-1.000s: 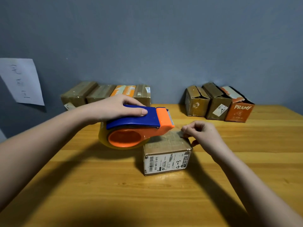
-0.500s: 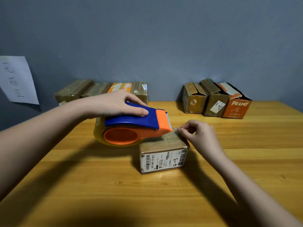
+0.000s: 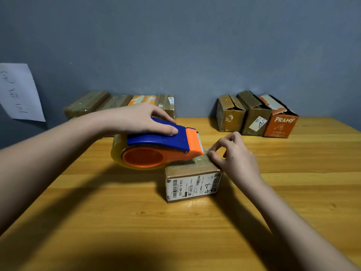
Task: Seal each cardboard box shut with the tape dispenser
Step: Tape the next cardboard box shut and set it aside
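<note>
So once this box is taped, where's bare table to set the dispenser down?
Bare wood lies in front of the labelled box toward the near table edge, and along the back wall between the four-box row and the three-box group. Around the tape dispenser and both hands it is crowded.

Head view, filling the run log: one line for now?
left hand grips dispenser | right hand pinches tape end | box | unsealed

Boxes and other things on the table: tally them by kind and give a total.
Boxes in the left back row: 4
Boxes in the right back row: 3
Box being taped, under the fingers of the right hand: 1
Tape dispenser, gripped by the left hand: 1
Total: 9
</note>
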